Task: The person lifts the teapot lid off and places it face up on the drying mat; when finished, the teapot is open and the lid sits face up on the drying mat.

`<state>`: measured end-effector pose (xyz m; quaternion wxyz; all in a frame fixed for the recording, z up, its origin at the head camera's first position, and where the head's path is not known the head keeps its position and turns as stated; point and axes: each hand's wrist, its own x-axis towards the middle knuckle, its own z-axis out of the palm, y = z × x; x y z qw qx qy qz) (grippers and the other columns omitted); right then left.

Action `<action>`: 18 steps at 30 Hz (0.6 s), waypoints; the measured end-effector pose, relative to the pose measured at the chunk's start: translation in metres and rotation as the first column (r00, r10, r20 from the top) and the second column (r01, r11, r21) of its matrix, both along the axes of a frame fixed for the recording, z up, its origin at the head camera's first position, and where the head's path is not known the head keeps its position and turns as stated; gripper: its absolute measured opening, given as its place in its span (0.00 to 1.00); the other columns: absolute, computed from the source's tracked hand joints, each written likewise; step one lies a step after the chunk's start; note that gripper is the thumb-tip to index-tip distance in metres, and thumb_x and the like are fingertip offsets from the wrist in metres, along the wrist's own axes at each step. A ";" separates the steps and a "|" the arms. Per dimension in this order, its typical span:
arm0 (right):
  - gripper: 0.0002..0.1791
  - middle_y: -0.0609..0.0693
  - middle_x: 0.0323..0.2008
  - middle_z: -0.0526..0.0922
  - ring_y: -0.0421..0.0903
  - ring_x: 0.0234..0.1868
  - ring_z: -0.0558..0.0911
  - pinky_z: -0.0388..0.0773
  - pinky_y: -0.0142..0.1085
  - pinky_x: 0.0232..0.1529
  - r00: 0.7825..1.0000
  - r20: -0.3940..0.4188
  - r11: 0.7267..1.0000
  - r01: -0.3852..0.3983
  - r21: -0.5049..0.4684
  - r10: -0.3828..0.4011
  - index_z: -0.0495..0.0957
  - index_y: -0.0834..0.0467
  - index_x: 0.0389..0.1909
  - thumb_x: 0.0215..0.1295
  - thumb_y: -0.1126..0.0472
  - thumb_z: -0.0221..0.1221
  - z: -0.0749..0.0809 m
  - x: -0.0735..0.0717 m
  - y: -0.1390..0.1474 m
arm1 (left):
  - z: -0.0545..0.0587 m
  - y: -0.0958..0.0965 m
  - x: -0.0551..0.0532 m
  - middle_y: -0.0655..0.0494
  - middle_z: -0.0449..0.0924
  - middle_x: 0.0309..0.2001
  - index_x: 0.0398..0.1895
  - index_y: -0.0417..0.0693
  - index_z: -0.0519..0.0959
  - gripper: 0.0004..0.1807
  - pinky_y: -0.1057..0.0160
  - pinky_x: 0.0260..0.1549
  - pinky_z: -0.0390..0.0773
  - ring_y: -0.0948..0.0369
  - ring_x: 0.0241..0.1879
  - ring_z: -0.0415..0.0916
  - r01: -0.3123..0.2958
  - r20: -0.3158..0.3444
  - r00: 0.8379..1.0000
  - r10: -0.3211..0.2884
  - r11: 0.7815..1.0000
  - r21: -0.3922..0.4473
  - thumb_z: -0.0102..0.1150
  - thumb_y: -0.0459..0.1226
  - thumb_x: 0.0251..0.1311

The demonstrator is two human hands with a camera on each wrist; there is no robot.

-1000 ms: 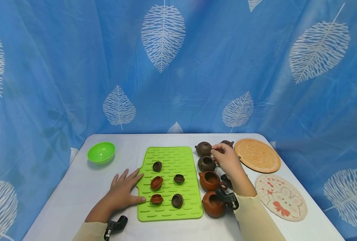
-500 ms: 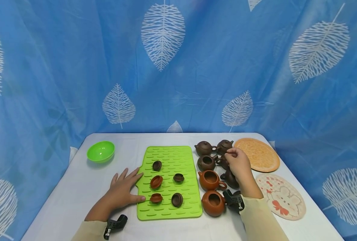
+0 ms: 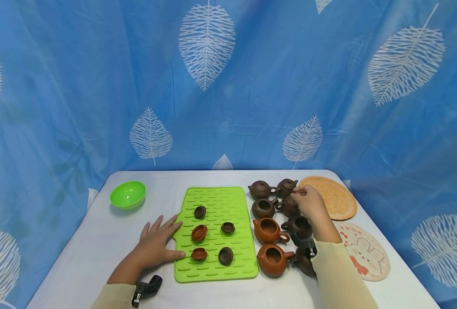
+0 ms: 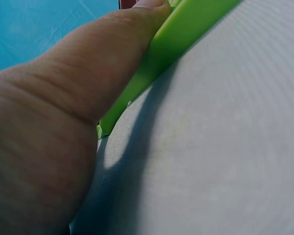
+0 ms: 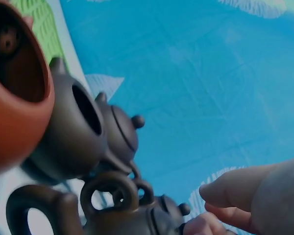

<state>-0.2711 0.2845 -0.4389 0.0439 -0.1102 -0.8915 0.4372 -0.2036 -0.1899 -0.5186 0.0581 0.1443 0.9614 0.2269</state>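
On the left edge of the green mat (image 3: 213, 197) rests my left hand (image 3: 157, 242), fingers spread and thumb lying on its rim; the left wrist view shows that thumb (image 4: 103, 58) against the mat's side. My right hand (image 3: 313, 206) is over a dark brown teapot (image 3: 288, 207), thumb and fingertips pinched at its lid (image 5: 158, 221). The knob is hidden behind the fingertips. Left of this pot stands a lidless dark teapot (image 3: 263, 209). Two dark teapots with lids on, one left (image 3: 260, 189) and one right (image 3: 285, 188), stand behind.
Several small lids, such as a reddish one (image 3: 199, 233) and a dark one (image 3: 225, 256), lie on the mat. Lidless reddish teapots (image 3: 267, 231) and more dark teapots (image 3: 299, 227) stand nearer. A green bowl (image 3: 128, 195) and round mats (image 3: 329, 197) are at the sides.
My right hand has moved right, from over the left dark teapots to the dark pot in the right column. My left hand stays on the mat's edge.
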 end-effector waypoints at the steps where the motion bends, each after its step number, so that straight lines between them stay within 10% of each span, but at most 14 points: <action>1: 0.18 0.67 0.57 0.79 0.62 0.55 0.79 0.80 0.53 0.52 1.000 0.010 1.000 -0.007 0.010 0.007 0.76 0.66 0.60 0.76 0.59 0.56 -0.002 -0.002 0.001 | 0.000 0.000 0.000 0.50 0.56 0.83 0.79 0.54 0.68 0.60 0.23 0.73 0.36 0.32 0.82 0.41 0.000 0.002 1.000 0.000 1.000 0.000 0.72 0.72 0.45; 18: 0.15 0.66 0.51 0.81 0.60 0.48 0.79 0.79 0.52 0.46 0.997 0.073 0.992 0.020 0.122 -0.029 0.79 0.66 0.51 0.72 0.59 0.59 -0.012 -0.007 0.007 | 0.002 -0.004 -0.004 0.50 0.55 0.83 0.79 0.54 0.68 0.60 0.24 0.73 0.34 0.32 0.82 0.40 0.004 0.024 1.000 -0.004 1.000 0.008 0.72 0.72 0.45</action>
